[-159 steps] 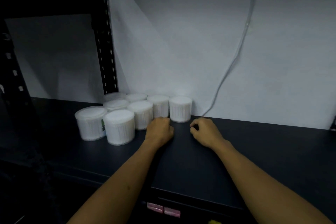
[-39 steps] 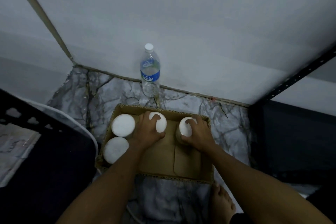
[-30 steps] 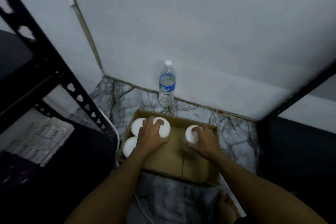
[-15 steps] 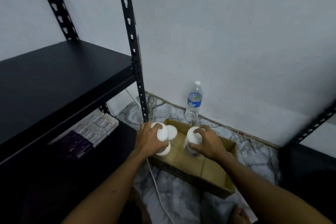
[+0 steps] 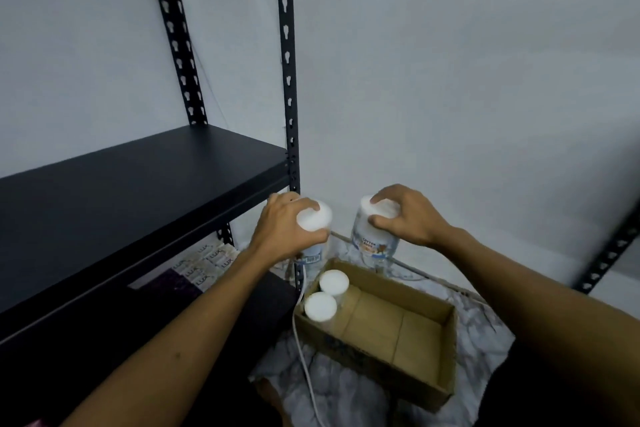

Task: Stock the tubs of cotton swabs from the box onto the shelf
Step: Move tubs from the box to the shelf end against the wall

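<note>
Both hands carry tubs of cotton swabs up out of the box, beside the black shelf.

The left hand grips one white-lidded clear plastic tub from above, fingers curled over its lid; the right hand grips another white-lidded tub with a printed label the same way. Half a second ago both tubs were low, just above the brown cardboard box; now they are raised well clear of it, near the front right corner of the black metal shelf board. Two more white-lidded tubs stand in the box's far left corner. A white cable runs along the marbled floor by the box's left wall. Boxed soap bars lie on the lower shelf.
</note>
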The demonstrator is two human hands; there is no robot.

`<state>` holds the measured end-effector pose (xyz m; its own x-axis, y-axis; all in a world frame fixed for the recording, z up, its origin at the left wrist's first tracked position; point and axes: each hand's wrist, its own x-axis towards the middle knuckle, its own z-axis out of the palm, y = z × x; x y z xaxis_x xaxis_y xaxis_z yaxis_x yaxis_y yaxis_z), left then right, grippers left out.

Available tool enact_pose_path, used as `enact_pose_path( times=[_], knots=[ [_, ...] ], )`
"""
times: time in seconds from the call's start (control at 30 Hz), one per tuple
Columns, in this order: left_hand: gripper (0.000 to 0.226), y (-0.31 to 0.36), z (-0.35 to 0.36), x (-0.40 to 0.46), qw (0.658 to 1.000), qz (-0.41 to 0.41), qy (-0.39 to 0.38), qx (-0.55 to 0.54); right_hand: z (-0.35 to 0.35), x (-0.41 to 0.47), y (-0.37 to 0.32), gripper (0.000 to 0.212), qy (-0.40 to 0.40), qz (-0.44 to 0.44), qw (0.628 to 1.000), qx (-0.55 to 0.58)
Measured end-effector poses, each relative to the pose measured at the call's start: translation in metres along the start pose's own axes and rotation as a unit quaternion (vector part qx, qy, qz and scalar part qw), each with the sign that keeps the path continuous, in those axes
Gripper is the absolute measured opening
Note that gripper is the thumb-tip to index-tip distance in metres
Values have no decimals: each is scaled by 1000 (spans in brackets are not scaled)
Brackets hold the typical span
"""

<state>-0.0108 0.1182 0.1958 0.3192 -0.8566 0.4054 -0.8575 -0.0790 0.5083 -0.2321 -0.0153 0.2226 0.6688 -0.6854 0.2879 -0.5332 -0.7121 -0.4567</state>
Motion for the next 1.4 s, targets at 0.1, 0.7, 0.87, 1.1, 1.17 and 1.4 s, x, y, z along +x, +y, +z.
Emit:
enact_pose_path(
  times=[0.1, 0.7, 0.87, 1.1, 1.17, 1.4],
  knots=[
    [60, 8, -23, 13, 1000, 24, 20, -3, -19, 17, -24, 54, 18, -41, 999, 5],
    [46, -23, -188, 4, 990, 7, 119, 76, 0, 113, -161, 36, 40, -194, 972, 131],
    [42, -56, -227, -33, 981, -82, 131, 119, 46, 140, -215, 54, 39, -213, 975, 52],
    [52, -93, -281, -96, 907, -218, 271, 237, 79, 143, -305, 62, -39, -324, 937, 128],
    [54, -100, -292, -113, 890, -235, 285, 265, 95, 137, -326, 50, -46, -357, 925, 118],
    [55, -120, -323, -172, 865, -257, 309, 301, 141, 122, -395, 39, -60, -417, 893, 161]
  ],
)
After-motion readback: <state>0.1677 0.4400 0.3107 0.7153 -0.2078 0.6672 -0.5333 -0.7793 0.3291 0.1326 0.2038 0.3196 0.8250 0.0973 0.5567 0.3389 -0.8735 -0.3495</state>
